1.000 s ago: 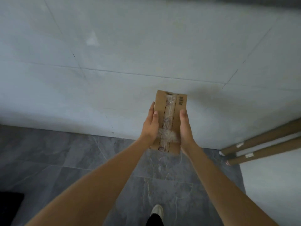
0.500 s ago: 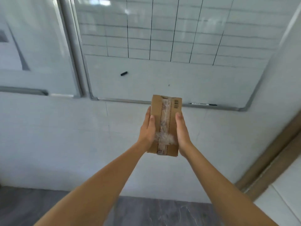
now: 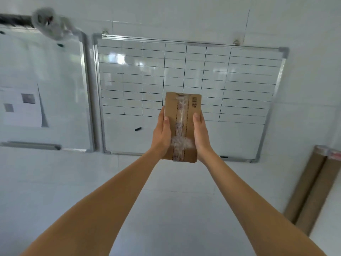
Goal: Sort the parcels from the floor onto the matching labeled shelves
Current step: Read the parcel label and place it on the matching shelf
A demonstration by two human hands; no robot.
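A small brown cardboard parcel (image 3: 181, 115) is held upright in front of me at arm's length. Clear tape runs down its middle and a barcode sits at its top right corner. My left hand (image 3: 161, 134) grips its left edge, thumb on the front. My right hand (image 3: 201, 135) grips its right edge in the same way. No shelf or label is in view.
A gridded whiteboard (image 3: 239, 80) hangs on the white tiled wall straight ahead, with a second whiteboard (image 3: 55, 89) to its left. Two cardboard tubes (image 3: 310, 189) lean against the wall at the right.
The view has tilted up from the floor to the wall and whiteboards. The parcel stays between both hands in the same grip.
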